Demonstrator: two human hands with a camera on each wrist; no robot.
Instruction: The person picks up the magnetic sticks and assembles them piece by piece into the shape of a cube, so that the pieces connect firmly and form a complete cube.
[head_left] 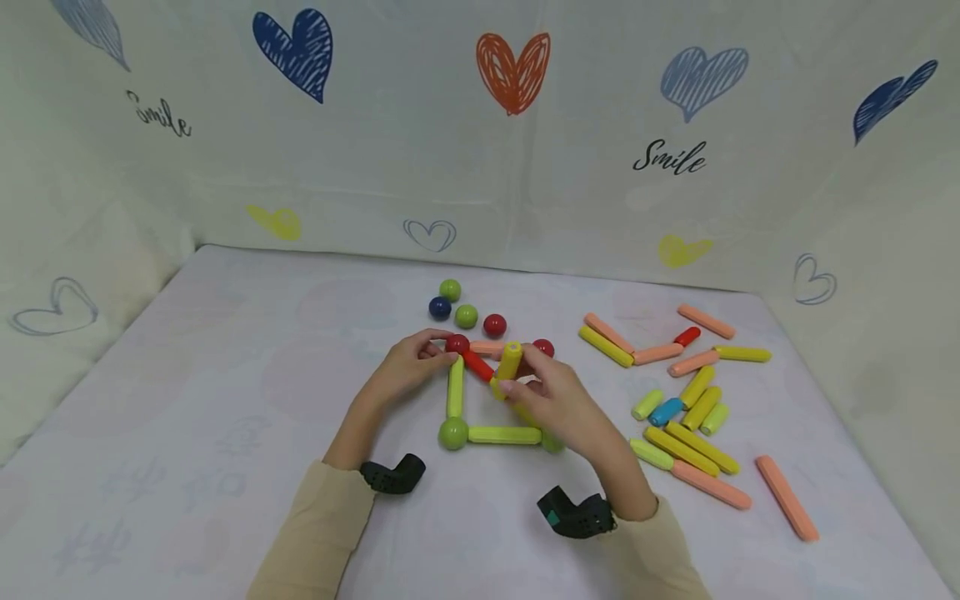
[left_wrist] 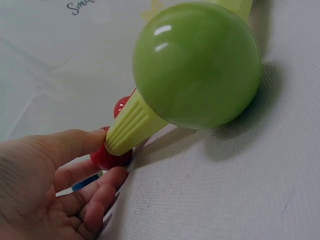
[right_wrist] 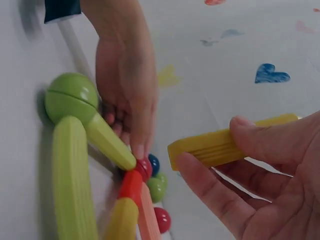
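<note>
My left hand (head_left: 405,365) pinches a red ball (head_left: 457,343) between thumb and fingers at the upper left corner of a frame of sticks and balls. From that ball a light green stick (head_left: 455,387) runs down to a green ball (head_left: 453,433). Another light green stick (head_left: 504,435) leads right to a second green ball (head_left: 552,442), partly hidden by my right arm. A pink stick (head_left: 487,348) and a short red stick (head_left: 478,365) also start at the red ball; the red one lines up with a yellow piece. My right hand (head_left: 562,404) holds a yellow stick (right_wrist: 215,150) above the frame.
Behind the frame lie loose green balls (head_left: 466,316), a dark blue ball (head_left: 440,307) and a red ball (head_left: 495,325). On the right side of the table (head_left: 225,350) are several loose pink, yellow, green, red and blue sticks (head_left: 701,450). A printed cloth (head_left: 405,150) hangs behind.
</note>
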